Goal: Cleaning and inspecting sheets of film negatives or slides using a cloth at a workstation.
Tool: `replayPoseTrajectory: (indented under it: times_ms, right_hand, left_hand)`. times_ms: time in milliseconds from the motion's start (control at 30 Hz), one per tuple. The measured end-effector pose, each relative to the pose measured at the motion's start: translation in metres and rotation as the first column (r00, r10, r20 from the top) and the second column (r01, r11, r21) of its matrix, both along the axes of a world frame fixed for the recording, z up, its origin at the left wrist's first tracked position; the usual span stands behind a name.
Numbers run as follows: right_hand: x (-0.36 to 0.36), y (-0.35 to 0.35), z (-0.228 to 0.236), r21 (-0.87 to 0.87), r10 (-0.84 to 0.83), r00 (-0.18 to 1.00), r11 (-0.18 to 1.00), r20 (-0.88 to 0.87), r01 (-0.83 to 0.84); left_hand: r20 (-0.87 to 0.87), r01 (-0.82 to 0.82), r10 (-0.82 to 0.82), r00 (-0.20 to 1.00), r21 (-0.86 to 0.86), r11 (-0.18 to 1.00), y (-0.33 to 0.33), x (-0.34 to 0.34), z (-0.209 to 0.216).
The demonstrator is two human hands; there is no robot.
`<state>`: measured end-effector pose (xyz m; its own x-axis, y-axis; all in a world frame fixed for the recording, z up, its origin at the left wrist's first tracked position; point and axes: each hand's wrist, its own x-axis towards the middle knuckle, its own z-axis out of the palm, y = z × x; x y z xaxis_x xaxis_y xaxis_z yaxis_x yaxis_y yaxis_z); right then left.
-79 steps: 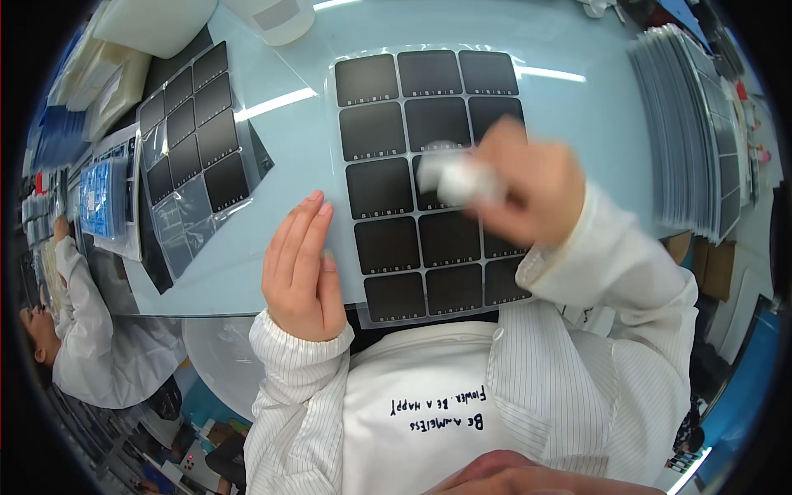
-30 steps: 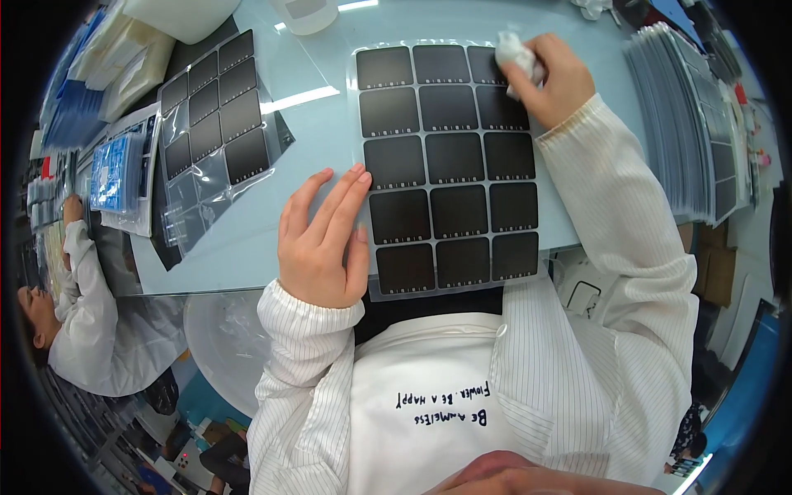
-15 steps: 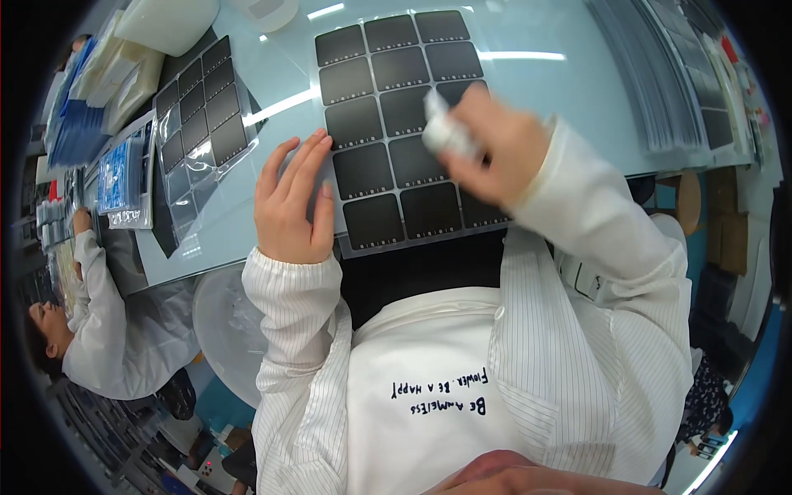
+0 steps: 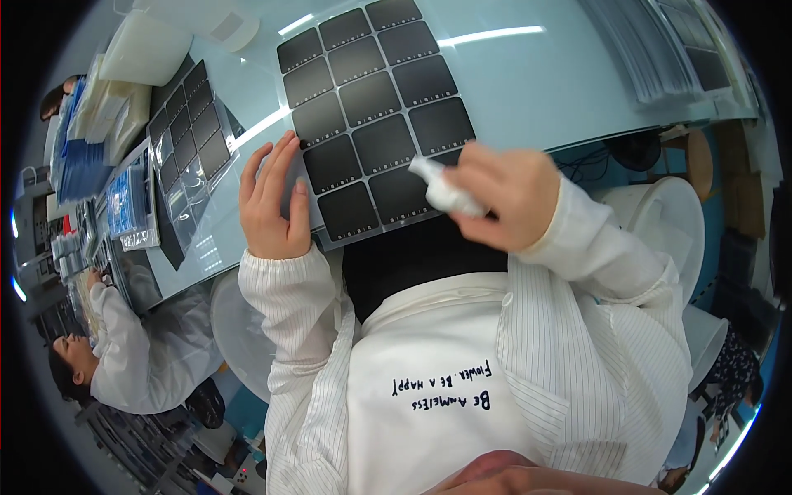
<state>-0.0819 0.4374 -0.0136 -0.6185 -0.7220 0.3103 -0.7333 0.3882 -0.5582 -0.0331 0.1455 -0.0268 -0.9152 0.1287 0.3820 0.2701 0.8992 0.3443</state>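
Observation:
A sheet of dark rounded rectangles (image 4: pixel 371 95) lies on the glass-topped table in front of me, set in rows with pale gaps between them. Along its left edge rests my left hand (image 4: pixel 276 202), open, fingers stretched out and the tips at the sheet's border. My right hand (image 4: pixel 507 194) is closed around a bunched white wad (image 4: pixel 450 191), which looks like a cloth or wipe; its narrow end sticks out toward the sheet. The wad is over the sheet's lower right part, and hand and wad hide some rectangles there. Whether it touches the surface I cannot tell.
Another dark sheet in clear film (image 4: pixel 191 136) lies to the left, beside blue packets (image 4: pixel 128 202) and stacked translucent and blue sheets (image 4: pixel 91 140). A pile of clear sheets (image 4: pixel 639 58) is at the right. A white tub (image 4: pixel 223 21) stands at the back; a co-worker (image 4: pixel 132 355) sits at left.
My right hand has moved down the sheet with the white wad, toward the near edge. The view has shifted, so the sheet appears further left and tilted. My left hand stays at its edge.

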Motion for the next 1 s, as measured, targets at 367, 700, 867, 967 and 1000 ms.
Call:
replayPoseTrajectory:
  times_ms: [367,700,867,967,1000]
  right_hand:
    - [-0.096,0.075,-0.025,-0.226,-0.663,0.709,0.748,-0.239,0.624]
    - [0.0,0.058,-0.004,-0.047,-0.188,0.925,0.976,0.331,0.215]
    - [0.045,0.016,-0.035,0.034,-0.026,0.298,0.999,0.954,-0.02]
    - [0.047,-0.001,-0.053,-0.142,0.126,0.073,0.946,0.989,0.292]
    - [0.045,-0.007,-0.052,-0.139,0.109,0.106,0.931,0.988,0.338]
  left_hand:
    - [-0.023,-0.007,0.007,1.0,-0.019,1.0,0.003,0.0,0.0]
    - [-0.009,-0.004,0.003,1.0,-0.03,1.0,-0.002,0.001,-0.005]
    - [-0.005,0.001,-0.001,1.0,-0.038,0.999,0.001,-0.002,-0.004]
    - [-0.008,0.004,-0.004,1.0,-0.032,0.999,0.0,-0.002,-0.003]
    - [-0.011,-0.002,0.001,1.0,-0.04,0.999,0.001,-0.001,-0.004]
